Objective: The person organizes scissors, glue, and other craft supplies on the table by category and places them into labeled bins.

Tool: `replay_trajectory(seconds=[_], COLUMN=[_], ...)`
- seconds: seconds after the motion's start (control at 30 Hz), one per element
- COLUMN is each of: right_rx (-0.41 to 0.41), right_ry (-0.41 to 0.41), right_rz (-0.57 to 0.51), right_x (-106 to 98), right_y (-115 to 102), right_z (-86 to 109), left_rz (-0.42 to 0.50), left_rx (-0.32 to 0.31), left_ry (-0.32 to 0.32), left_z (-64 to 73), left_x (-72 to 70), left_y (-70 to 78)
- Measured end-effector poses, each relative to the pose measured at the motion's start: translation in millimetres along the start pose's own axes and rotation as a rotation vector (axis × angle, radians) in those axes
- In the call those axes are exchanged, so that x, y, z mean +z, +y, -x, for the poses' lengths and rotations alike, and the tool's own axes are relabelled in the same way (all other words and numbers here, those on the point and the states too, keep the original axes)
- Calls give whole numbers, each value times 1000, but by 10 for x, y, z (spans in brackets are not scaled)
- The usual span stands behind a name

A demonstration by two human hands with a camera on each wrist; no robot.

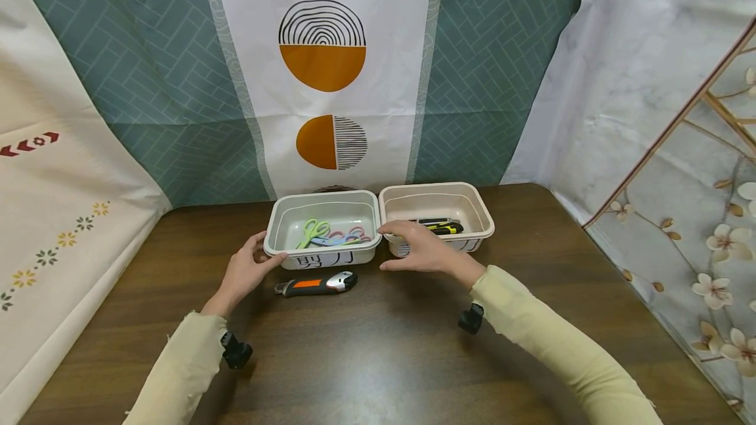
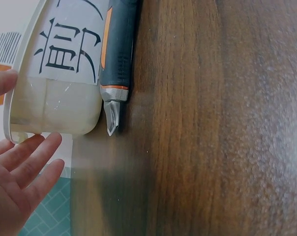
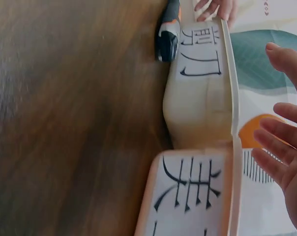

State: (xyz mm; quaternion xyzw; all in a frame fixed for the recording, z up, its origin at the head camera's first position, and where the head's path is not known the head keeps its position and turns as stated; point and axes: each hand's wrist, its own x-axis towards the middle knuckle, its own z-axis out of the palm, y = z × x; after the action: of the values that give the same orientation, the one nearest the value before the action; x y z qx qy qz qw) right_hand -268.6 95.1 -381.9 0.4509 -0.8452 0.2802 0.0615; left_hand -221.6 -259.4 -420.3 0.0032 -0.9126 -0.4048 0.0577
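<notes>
A grey plastic bin (image 1: 292, 205), labelled with black characters, holds several small scissors (image 1: 312, 231). My left hand (image 1: 246, 271) grips its left end, thumb at the front rim and fingers along the side. Beside it stands a beige bin (image 1: 434, 193) with box cutters (image 1: 447, 228), one yellow and black. My right hand (image 1: 424, 248) hovers where the two bins meet; its thumb and fingers are spread and hold nothing. In front of the grey bin lies a large black and orange utility knife (image 1: 315, 285), metal tip to the left.
The bins stand near the back edge of a brown wooden table (image 1: 354, 359). A teal and white patterned cloth (image 1: 484, 71) hangs behind them. Light cloths (image 1: 65, 215) hang along the left side, and a floral one (image 1: 703, 235) along the right.
</notes>
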Motion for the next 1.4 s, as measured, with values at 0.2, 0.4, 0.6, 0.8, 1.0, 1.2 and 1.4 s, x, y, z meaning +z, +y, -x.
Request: replay_trajectory(seconds=[0.2,0.4,0.6,0.8,1.0,1.2,1.4], right_rx=[-24,-47,-76,-33,-10,-35,-25], right_ry=[-25,-66,-94,-160,-191,-204,-256], right_rz=[-17,14,7,23,39,41,52], right_x=[128,283,420,551,670,793,920], right_y=[-102,-184,-218,-214,-199,-202,-207], right_z=[-28,-41,-65,-85,-135,-231,-325], left_rz=[1,7,13,13,13,16,16], left_rx=[3,8,14,18,14,17,13], left_ry=[6,7,9,14,10,5,5], left_z=[-3,2,7,7,4,6,9], left_x=[-1,-6,-8,-6,-8,-9,-13], left_y=[-4,8,11,16,26,24,22])
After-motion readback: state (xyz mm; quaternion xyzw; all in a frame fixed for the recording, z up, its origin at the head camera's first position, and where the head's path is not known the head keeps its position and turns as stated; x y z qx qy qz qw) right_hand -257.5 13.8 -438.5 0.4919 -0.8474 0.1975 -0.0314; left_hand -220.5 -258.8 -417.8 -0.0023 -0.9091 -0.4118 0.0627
